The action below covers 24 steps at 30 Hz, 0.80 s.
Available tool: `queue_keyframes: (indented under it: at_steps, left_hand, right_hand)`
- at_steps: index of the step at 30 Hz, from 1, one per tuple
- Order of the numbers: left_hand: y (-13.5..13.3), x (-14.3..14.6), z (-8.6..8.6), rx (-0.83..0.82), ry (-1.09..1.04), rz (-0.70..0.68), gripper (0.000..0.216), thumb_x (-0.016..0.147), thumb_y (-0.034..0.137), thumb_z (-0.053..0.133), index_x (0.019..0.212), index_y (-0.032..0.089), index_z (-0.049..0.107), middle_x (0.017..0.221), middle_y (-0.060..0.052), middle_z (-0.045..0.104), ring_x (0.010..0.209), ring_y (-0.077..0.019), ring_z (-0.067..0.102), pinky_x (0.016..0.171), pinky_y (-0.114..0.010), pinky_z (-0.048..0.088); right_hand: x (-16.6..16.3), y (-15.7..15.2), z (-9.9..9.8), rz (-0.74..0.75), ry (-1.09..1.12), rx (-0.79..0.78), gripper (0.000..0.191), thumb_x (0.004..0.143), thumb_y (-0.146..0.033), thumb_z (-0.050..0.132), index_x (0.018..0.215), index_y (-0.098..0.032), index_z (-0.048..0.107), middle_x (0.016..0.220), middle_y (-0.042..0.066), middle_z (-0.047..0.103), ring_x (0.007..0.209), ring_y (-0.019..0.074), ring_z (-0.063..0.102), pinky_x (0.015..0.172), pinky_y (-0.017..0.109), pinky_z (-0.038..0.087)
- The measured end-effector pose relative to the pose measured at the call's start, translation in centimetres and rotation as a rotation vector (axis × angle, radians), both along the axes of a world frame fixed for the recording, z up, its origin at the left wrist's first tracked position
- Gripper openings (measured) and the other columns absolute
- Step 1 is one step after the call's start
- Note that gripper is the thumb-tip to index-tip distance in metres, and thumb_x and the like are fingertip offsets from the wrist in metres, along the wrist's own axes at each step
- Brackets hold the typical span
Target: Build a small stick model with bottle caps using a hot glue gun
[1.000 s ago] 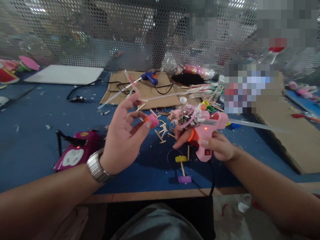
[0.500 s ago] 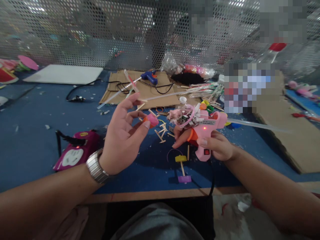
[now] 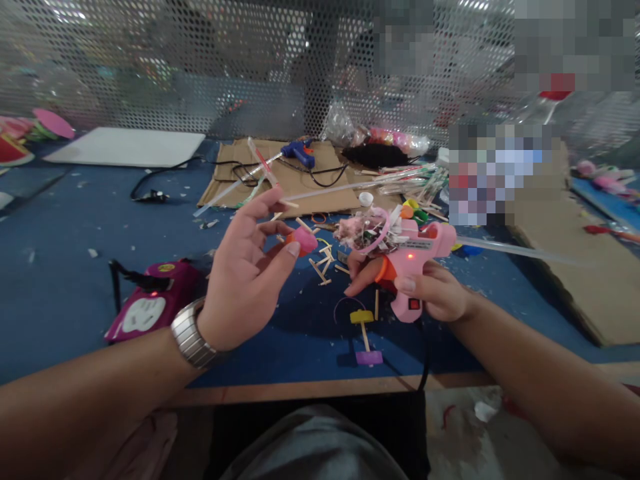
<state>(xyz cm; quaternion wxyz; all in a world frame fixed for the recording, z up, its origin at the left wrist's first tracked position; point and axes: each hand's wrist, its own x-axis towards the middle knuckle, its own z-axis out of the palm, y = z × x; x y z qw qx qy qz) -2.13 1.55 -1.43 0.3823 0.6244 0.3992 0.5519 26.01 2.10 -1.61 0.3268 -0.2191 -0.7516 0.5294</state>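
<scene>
My left hand (image 3: 245, 283), with a metal watch band at its wrist, pinches a small pink and orange piece (image 3: 305, 240) between thumb and fingers. Short wooden sticks (image 3: 289, 204) show at its fingertips. Wrapped round the handle of a pink hot glue gun (image 3: 411, 257) is my right hand (image 3: 443, 293). The gun's nozzle points left toward the pink piece, apart from it; dried glue and scraps clump around its front. A clear glue stick (image 3: 515, 249) juts from the back. Below lies a wooden stick joining a yellow piece (image 3: 362, 317) and a purple piece (image 3: 369, 358).
Loose wooden sticks (image 3: 324, 267) lie between my hands. At left sits a magenta power socket box (image 3: 165, 293) with a black plug. Behind, a blue glue gun (image 3: 300, 154) rests on cardboard (image 3: 320, 200). A white board (image 3: 130, 147) lies back left; more cardboard (image 3: 575, 267) lies right.
</scene>
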Motion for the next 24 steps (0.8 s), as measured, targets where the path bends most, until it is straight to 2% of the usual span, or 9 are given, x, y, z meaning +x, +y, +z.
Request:
queue_keyframes:
  at_steps: [4, 11, 14, 17, 24]
  left_hand:
    - [-0.02, -0.03, -0.10, 0.008, -0.001, -0.004, 0.056, 0.100, 0.017, 0.073, 0.152, 0.030, 0.060, 0.146, -0.009, 0.064, 0.115, -0.0224, 0.069, 0.097, -0.037, 0.071]
    - [-0.11, 0.17, -0.27, 0.020, -0.056, -0.030, 0.057, 0.098, 0.015, 0.076, 0.151, 0.029, 0.063, 0.143, -0.010, 0.064, 0.111, -0.0199, 0.068, 0.094, -0.031, 0.070]
    - [-0.20, 0.26, -0.19, 0.010, -0.074, -0.039, 0.056, 0.097, 0.012, 0.076, 0.150, 0.028, 0.064, 0.142, -0.010, 0.064, 0.109, -0.0182, 0.067, 0.094, -0.029, 0.070]
    - [-0.35, 0.35, -0.05, -0.004, -0.085, -0.049, 0.056, 0.097, 0.011, 0.077, 0.148, 0.027, 0.065, 0.139, -0.008, 0.064, 0.108, -0.0163, 0.066, 0.092, -0.025, 0.068]
    - [-0.45, 0.45, 0.06, -0.046, -0.058, -0.084, 0.057, 0.094, 0.014, 0.080, 0.147, 0.026, 0.063, 0.139, -0.009, 0.064, 0.107, -0.0166, 0.065, 0.094, -0.028, 0.068]
  right_hand:
    - [-0.05, -0.10, 0.20, 0.023, -0.003, -0.010, 0.049, 0.110, -0.060, 0.057, 0.108, -0.023, 0.089, 0.108, 0.009, 0.077, 0.117, 0.0309, 0.069, 0.110, 0.045, 0.049]
    - [0.02, -0.16, 0.16, 0.010, -0.008, 0.001, 0.051, 0.108, -0.061, 0.058, 0.113, -0.019, 0.087, 0.112, 0.011, 0.077, 0.112, 0.0302, 0.069, 0.107, 0.045, 0.049]
    - [0.11, -0.18, 0.16, 0.012, -0.016, -0.013, 0.050, 0.108, -0.062, 0.059, 0.116, -0.021, 0.087, 0.114, 0.009, 0.073, 0.107, 0.0277, 0.067, 0.104, 0.042, 0.049]
    - [0.16, -0.16, 0.11, 0.025, -0.021, -0.031, 0.048, 0.108, -0.062, 0.059, 0.120, -0.024, 0.088, 0.115, 0.008, 0.071, 0.111, 0.0279, 0.066, 0.107, 0.041, 0.047]
    - [0.14, -0.01, -0.25, 0.028, -0.004, -0.027, 0.049, 0.106, -0.061, 0.061, 0.124, -0.024, 0.088, 0.116, 0.007, 0.069, 0.114, 0.0274, 0.063, 0.106, 0.040, 0.046]
